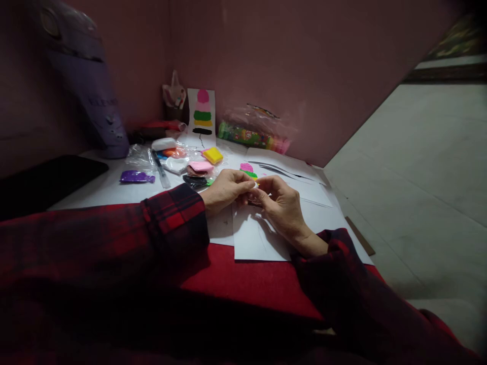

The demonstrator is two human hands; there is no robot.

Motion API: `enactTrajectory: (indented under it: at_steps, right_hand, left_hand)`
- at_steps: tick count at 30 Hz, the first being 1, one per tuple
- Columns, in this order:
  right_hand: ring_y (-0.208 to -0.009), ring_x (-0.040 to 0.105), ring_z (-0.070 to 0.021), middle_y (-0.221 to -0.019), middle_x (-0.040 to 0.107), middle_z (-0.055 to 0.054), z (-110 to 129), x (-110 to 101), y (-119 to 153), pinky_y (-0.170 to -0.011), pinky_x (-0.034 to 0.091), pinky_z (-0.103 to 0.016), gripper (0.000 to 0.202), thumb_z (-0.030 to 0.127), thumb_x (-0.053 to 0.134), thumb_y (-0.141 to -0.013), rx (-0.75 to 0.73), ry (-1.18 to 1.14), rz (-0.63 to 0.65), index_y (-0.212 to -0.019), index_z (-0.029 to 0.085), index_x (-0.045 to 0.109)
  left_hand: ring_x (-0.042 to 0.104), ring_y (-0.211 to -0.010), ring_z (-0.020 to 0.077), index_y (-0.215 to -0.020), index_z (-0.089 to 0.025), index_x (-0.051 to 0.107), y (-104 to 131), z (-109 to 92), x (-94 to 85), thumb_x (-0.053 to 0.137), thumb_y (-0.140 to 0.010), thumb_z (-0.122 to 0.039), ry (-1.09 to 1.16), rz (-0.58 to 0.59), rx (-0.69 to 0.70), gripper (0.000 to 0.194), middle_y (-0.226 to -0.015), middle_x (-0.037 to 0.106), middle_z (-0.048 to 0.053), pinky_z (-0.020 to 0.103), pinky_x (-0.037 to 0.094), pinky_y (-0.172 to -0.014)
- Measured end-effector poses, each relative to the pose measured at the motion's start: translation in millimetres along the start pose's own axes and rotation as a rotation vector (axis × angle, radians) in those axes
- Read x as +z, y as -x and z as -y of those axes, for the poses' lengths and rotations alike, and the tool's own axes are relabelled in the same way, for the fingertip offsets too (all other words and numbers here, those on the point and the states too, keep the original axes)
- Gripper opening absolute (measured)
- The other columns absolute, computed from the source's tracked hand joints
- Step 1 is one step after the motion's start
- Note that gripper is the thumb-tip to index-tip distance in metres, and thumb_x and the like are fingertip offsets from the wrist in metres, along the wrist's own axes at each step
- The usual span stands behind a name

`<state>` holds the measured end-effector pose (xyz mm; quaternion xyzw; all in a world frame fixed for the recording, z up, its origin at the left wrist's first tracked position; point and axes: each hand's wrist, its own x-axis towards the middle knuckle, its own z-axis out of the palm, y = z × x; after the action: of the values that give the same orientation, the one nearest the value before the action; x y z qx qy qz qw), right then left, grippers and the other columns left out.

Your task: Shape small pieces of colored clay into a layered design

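My left hand (pixel 228 191) and my right hand (pixel 280 203) meet over a white paper sheet (pixel 249 243). Both are closed, fingertips pinching a small white piece of modelling clay (pixel 256 185) between them. Just behind my fingers, pink, green and yellow clay shapes (pixel 247 170) are stacked on the sheet. Something dark brown (pixel 254 203) shows below the fingertips, partly covered by them. Left of my left hand lie a black clay packet (pixel 195 181), a pink packet (pixel 201 168) and a yellow packet (pixel 213 155).
A card with a coloured stack picture (pixel 203 114) leans at the back wall. Beside it lies a plastic-wrapped green pack (pixel 247 136). On the left are a purple tumbler (pixel 101 106), a dark flat object (pixel 57 180), a purple packet (pixel 137 177) and a pen (pixel 161 170). Red cloth (pixel 247 284) covers the near edge.
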<state>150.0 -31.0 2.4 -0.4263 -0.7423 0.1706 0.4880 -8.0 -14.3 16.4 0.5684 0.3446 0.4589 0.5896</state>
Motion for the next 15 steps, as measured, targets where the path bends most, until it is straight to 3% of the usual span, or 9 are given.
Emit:
enactTrajectory:
  at_steps: [9, 15]
  right_hand:
    - [-0.063, 0.062, -0.0157, -0.075, 0.069, -0.001, -0.5, 0.4, -0.3, -0.062, 0.052, -0.033, 0.004, 0.024, 0.065, -0.087, -0.008, 0.011, -0.025, -0.085, 0.020, 0.066]
    - [-0.073, 0.066, -0.0178, -0.079, 0.070, -0.002, 2.1, 0.1, 0.9, -0.070, 0.055, -0.035, 0.007, 0.017, 0.065, -0.085, -0.014, -0.022, 0.039, -0.091, 0.020, 0.064]
  left_hand:
    - [0.051, -0.041, 0.0066, -0.070, -0.010, 0.063, -1.3, 6.3, -3.8, 0.070, -0.086, -0.029, 0.068, 0.057, 0.004, 0.026, -0.056, 0.062, 0.002, 0.019, 0.039, -0.043]
    - [0.048, -0.039, 0.0055, -0.069, -0.011, 0.061, -1.5, 5.8, -4.5, 0.072, -0.084, -0.026, 0.056, 0.042, 0.012, 0.024, -0.052, 0.059, -0.001, 0.017, 0.033, -0.040]
